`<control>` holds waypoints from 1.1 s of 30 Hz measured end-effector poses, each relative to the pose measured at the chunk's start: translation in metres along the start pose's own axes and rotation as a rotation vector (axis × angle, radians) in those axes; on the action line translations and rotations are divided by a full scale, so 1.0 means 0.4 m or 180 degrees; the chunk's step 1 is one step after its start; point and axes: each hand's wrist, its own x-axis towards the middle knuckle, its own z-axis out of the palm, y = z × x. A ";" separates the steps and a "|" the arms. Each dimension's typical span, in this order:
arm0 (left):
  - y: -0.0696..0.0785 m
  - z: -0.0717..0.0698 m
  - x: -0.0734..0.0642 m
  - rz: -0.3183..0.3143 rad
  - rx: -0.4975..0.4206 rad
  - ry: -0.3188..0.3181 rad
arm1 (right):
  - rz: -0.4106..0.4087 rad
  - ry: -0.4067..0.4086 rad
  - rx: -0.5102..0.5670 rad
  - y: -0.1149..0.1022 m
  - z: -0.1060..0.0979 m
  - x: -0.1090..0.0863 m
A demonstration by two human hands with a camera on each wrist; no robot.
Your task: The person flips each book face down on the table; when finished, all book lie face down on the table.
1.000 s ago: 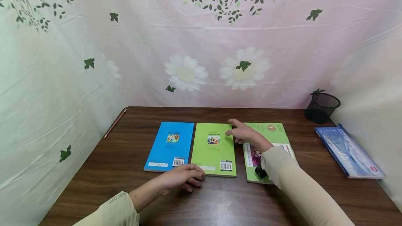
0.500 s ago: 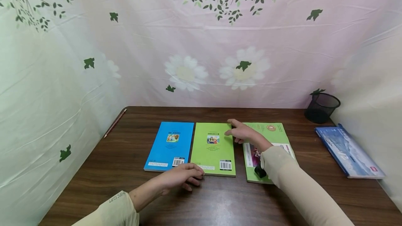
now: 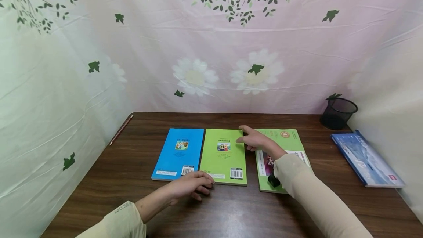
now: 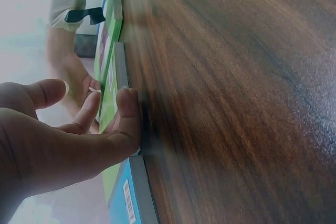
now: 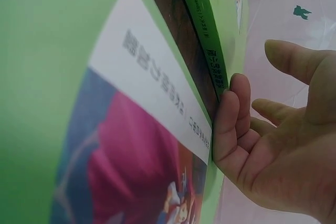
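Note:
In the head view a lime-green book [image 3: 214,162] lies back cover up between a blue book [image 3: 176,153] and another green book [image 3: 282,135] with a pictured cover. My left hand [image 3: 191,186] is at the near left corner of the middle book, its fingers bent loosely against the near edge in the left wrist view. On the other side, my right hand [image 3: 261,142] reaches over the gap. Its lower fingers [image 5: 239,108] touch the middle book's spine [image 5: 202,30] in the right wrist view, while the thumb and index finger are spread. Neither hand grips anything.
A blue-and-white book [image 3: 367,161] lies at the right side of the brown table [image 3: 132,179]. Behind it stands a black mesh pen cup [image 3: 335,115]. A thin brown stick [image 3: 121,129] lies along the left edge. Patterned curtains [image 3: 218,39] surround the table.
The middle green book has slid very slightly left, towards the blue book. Both hands have shifted left by a tiny amount with it.

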 end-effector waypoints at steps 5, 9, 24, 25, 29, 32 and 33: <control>-0.002 0.000 0.001 -0.0014 0.0013 0.0025 | -0.0008 -0.0033 -0.0009 0.001 -0.001 -0.001; -0.004 0.001 0.002 -0.0017 0.0020 0.0038 | 0.0003 -0.0012 -0.0012 0.000 0.000 -0.002; -0.003 0.000 0.002 -0.0008 -0.0008 0.0008 | -0.0011 -0.0012 -0.0034 -0.003 0.000 -0.004; -0.003 -0.001 0.003 -0.0005 -0.0010 0.0005 | -0.0012 -0.0010 -0.0036 -0.002 0.000 -0.003; -0.002 0.000 0.003 -0.0005 -0.0010 0.0004 | -0.0004 -0.0028 -0.0003 0.000 -0.001 0.000; -0.002 0.001 0.002 -0.0009 -0.0009 0.0016 | -0.0012 -0.0040 0.0009 0.001 -0.001 0.002; -0.002 0.001 0.002 -0.0012 -0.0008 0.0021 | -0.0016 -0.0043 0.0012 0.001 0.000 0.002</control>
